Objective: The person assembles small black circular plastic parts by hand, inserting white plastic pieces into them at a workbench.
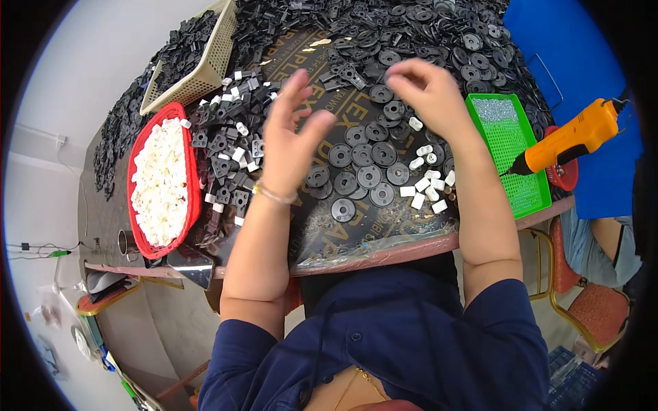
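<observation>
My left hand [295,133] hovers over the table, fingers and thumb apart, with nothing seen between them. Just left of it lies a heap of small black blocks [221,154], some with white pieces in them. My right hand [428,96] is farther forward, its fingers bent in a pinch beside a black round disc [379,94]. Whatever the fingertips hold, if anything, is too small and blurred to make out. Between my forearms several black discs [369,177] lie flat and partly overlapping. White plastic caps [430,190] are grouped next to my right forearm.
A red basket [194,205] of white pieces stands at left, a cream crate [221,55] of black parts behind it. At right, an orange electric screwdriver [572,137] points over a green tray [541,185] of small screws. Black parts [425,31] pile along the back.
</observation>
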A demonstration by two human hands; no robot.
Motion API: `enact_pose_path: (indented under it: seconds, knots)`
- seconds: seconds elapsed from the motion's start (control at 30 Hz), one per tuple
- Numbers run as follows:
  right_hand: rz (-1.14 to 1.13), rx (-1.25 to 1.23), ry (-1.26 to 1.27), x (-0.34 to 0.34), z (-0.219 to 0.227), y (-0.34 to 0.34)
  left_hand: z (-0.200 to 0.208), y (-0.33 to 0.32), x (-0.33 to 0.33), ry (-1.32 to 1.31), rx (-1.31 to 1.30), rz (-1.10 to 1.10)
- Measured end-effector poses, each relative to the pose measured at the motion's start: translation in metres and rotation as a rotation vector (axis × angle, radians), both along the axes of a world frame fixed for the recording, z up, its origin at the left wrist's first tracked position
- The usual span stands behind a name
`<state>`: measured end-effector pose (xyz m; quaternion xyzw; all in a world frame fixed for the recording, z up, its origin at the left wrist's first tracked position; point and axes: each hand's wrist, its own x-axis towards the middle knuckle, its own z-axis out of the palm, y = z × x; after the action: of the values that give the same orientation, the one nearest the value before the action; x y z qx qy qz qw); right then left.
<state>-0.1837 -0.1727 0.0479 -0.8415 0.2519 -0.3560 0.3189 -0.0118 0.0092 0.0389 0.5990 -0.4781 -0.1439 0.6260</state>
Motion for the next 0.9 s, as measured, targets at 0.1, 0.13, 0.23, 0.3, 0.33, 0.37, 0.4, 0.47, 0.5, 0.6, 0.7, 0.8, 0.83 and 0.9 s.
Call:
enact_pose_path:
  seconds: [0.1, 0.13, 0.23, 0.3, 0.33, 0.37, 0.4, 0.47, 0.5, 0.6, 0.7, 0.8, 0.83, 0.9]
  knots:
    - [0.548, 0.558, -0.011, -0.005, 0.002, 0.026, -0.003, -0.007, -0.012, -0.738, -0.027, -0.067]
    - [0.536, 0.626, -0.011, -0.004, 0.004, 0.029, -0.01, -0.005, -0.012, -0.644, 0.058, -0.085]
    - [0.303, 0.611, -0.231, -0.003, 0.006, 0.022, -0.018, -0.005, -0.009, -0.345, 0.157, -0.048]
    - [0.234, 0.52, -0.184, -0.008, -0.002, 0.006, -0.017, -0.008, 0.0, 0.167, 0.149, -0.04]
    - [0.108, 0.326, -0.027, -0.009, -0.005, 0.0, -0.014, -0.007, 0.002, 0.322, 0.126, -0.071]
    - [-0.016, 0.129, 0.128, -0.009, -0.008, -0.003, -0.011, -0.005, 0.005, 0.477, 0.1, -0.102]
    - [-0.026, 0.115, 0.193, -0.006, -0.007, -0.003, -0.009, -0.005, 0.008, 0.476, 0.096, -0.099]
    - [0.001, -0.102, 0.219, 0.014, -0.014, -0.005, -0.008, -0.003, 0.018, 0.879, 0.094, -0.216]
    - [0.029, -0.313, 0.243, 0.028, -0.017, -0.005, -0.009, -0.001, 0.021, 0.877, 0.089, -0.207]
    - [0.006, -0.46, 0.305, 0.077, -0.024, -0.001, -0.017, 0.0, 0.023, 0.892, 0.058, -0.182]
    - [0.009, -0.634, 0.459, 0.1, -0.039, -0.019, -0.023, -0.007, 0.024, 0.892, 0.054, -0.113]
    - [0.042, -0.704, 0.585, 0.106, -0.038, -0.029, -0.029, -0.012, 0.033, 0.916, 0.038, -0.122]
    - [0.047, -0.692, 0.583, 0.106, -0.035, -0.029, -0.03, -0.01, 0.036, 0.916, 0.037, -0.116]
    - [0.103, -0.532, 0.495, 0.096, -0.024, -0.024, -0.031, -0.008, 0.038, 1.009, -0.029, -0.165]
